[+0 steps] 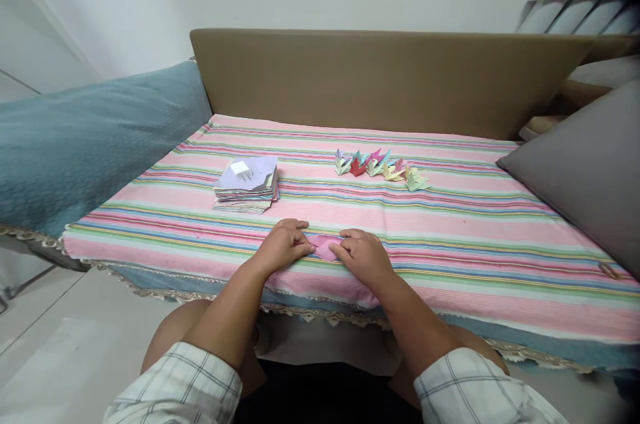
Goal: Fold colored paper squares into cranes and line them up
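A small pink folded paper (325, 247) lies on the striped cloth (450, 224) near its front edge. My left hand (285, 245) presses on the paper's left side with curled fingers. My right hand (363, 254) pinches its right side with fingers bent together. Most of the paper is covered by both hands.
A stack of coloured paper squares (247, 187) with a small white object on top sits behind my left hand. A row of several folded paper cranes (383, 167) lies further back. A teal blanket (90, 137) is at left, a grey cushion (590, 171) at right.
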The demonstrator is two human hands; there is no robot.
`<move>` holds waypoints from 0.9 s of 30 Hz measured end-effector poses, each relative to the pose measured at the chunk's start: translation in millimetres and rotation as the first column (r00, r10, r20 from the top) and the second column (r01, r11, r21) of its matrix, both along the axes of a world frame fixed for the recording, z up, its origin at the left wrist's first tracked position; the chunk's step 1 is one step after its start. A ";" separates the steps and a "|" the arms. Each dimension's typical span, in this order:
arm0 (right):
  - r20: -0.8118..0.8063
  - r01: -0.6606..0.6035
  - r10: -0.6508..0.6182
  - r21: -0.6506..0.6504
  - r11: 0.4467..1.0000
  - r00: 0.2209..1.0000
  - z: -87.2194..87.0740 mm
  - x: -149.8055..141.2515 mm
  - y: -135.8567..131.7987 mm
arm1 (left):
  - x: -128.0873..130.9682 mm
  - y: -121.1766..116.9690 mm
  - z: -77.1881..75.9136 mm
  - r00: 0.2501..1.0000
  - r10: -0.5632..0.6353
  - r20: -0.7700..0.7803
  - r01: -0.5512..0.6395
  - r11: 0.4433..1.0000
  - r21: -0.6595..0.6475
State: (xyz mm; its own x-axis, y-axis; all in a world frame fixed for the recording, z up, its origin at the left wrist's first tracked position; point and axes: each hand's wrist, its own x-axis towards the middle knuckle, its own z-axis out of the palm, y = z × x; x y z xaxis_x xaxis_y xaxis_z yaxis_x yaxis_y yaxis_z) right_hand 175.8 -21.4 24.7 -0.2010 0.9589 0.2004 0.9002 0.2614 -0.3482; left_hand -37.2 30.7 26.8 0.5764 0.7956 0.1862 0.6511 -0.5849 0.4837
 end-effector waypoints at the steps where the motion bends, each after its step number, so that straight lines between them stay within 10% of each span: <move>1: 0.006 0.010 -0.011 0.007 1.000 1.000 -0.2 -1.4 -0.1 | 0.1 -0.3 -0.1 1.000 0.017 -0.005 -0.017 1.000 0.006; 27: 0.066 0.026 -0.030 0.060 0.998 0.997 -2.2 -6.0 -1.2 | 11.7 -18.8 3.9 0.973 0.206 -0.103 -0.164 0.934 0.319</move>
State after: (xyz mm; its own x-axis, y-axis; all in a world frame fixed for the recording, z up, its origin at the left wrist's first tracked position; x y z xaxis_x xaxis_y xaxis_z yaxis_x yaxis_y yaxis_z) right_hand 169.8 -22.6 22.5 -0.1887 0.9513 0.2437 0.9284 0.2537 -0.2716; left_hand -25.5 11.9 30.7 0.4608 0.8068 0.3698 0.8076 -0.5540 0.2021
